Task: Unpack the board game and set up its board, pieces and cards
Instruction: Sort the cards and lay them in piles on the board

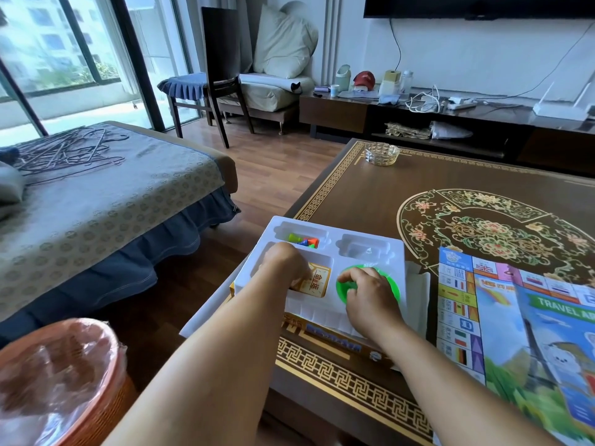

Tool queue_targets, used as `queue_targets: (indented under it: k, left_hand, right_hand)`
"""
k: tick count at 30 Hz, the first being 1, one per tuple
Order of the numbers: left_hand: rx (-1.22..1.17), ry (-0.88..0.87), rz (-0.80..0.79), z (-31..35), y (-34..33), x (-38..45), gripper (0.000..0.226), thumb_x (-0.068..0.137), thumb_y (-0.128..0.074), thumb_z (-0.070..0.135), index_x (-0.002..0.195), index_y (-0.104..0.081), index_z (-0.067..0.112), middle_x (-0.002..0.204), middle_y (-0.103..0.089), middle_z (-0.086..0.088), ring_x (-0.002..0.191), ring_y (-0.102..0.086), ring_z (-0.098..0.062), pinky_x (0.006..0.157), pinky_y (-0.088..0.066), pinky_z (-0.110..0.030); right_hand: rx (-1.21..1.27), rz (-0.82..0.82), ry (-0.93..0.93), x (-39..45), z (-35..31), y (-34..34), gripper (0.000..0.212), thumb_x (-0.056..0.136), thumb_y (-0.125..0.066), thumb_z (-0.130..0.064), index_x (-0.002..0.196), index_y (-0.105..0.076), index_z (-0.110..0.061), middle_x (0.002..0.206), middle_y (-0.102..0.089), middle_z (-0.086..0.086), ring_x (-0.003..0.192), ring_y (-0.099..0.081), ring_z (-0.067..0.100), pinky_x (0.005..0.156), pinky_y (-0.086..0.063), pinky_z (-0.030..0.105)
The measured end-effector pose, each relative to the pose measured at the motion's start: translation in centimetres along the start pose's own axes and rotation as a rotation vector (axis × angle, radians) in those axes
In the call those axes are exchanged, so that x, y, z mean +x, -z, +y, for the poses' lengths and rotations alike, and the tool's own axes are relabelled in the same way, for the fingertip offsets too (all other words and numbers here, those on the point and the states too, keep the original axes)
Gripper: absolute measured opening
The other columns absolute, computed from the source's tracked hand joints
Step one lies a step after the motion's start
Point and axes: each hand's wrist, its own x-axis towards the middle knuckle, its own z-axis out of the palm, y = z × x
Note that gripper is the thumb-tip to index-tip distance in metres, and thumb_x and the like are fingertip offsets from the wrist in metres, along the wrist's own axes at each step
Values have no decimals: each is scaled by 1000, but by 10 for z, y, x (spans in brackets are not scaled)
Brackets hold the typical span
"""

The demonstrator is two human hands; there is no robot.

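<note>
Tray: one white moulded plastic insert tray [370,235] sits on the near left corner of the dark patterned wooden table [370,194], overhanging the edge a little.
Left hand: left hand [285,265] is down in the tray's left compartment, fingers curled onto the yellow card stack [318,281]; the grip itself is hidden.
Right hand: right hand [367,292] grips one round green plastic piece [391,284], fingers curled over it.
Pawns: a cluster of small coloured plastic pawns [304,241] in the top-left pocket; count unclear.
Board: one folded colourful game board [467,317] lies right of the tray, one blue printed sheet [560,333] overlapping it.
Also: one glass ashtray [382,153]; one lined orange wicker bin [64,381].
</note>
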Motion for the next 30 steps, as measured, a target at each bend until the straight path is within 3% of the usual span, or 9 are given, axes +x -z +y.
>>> queue_targets:
  k: [4,6,10,13,16,20,24,27,30]
  left_hand:
    - [-49,50,-83,4,1,-2,37,76,-78,18,103,-54,9,96,-65,-12,95,-66,-24,92,-52,-38]
    - [-79,69,-124,7,-2,-6,34,78,-76,18,99,-52,8,90,-63,-12,95,-66,-24,93,-52,-38]
    - [-94,39,-123,9,-8,-5,44,77,-77,18,112,-54,6,103,-66,-13,98,-67,-25,93,-52,-38]
    - [-100,14,-133,11,-10,-4,40,80,-75,19,110,-54,6,108,-66,-12,101,-66,-24,92,-52,-35]
    - [-132,22,-158,12,-12,-5,34,79,-75,19,100,-52,6,104,-66,-12,101,-65,-24,94,-51,-35]
    - [-208,34,-163,8,-15,-4,31,75,-79,16,84,-51,6,80,-62,-11,85,-65,-24,90,-53,-37]
    - [-256,-77,-100,9,-15,-6,29,77,-76,14,93,-54,4,86,-60,-10,90,-61,-24,92,-53,-38]
    - [-339,-177,16,13,-13,-10,36,78,-73,17,106,-54,4,102,-63,-11,94,-62,-24,82,-57,-40]
    - [-491,-230,-2,19,-8,-24,20,81,-71,12,90,-54,7,87,-62,-11,76,-62,-22,53,-54,-32]
  right_hand:
    - [-15,-8,-6,1,2,0,34,88,-48,-1,114,-58,-22,125,-51,2,118,-42,22,92,-39,28]
    - [-18,-9,-6,2,2,1,35,89,-48,-1,115,-58,-23,125,-50,2,118,-42,22,92,-40,29]
    - [-33,-17,-6,2,4,0,36,89,-47,-1,116,-57,-23,125,-49,3,118,-41,22,90,-38,28]
    - [-37,-15,-5,2,4,-1,37,89,-46,-1,116,-56,-24,125,-49,2,118,-40,22,91,-37,27]
    - [-36,-19,-9,4,4,0,36,89,-46,-1,116,-56,-24,126,-49,2,119,-40,22,93,-38,29]
    - [-35,-25,-12,4,6,0,36,90,-46,-2,116,-55,-24,126,-49,2,119,-40,21,93,-39,30]
    - [-49,-48,-9,6,6,2,37,89,-47,-1,117,-56,-23,127,-49,2,121,-40,23,95,-37,30]
    - [-67,-93,-5,10,5,8,38,88,-44,-1,116,-58,-22,128,-50,6,119,-43,27,95,-39,31]
    - [-11,-61,-31,11,-2,17,34,95,-38,-8,117,-61,-20,128,-51,9,118,-46,29,93,-39,32]
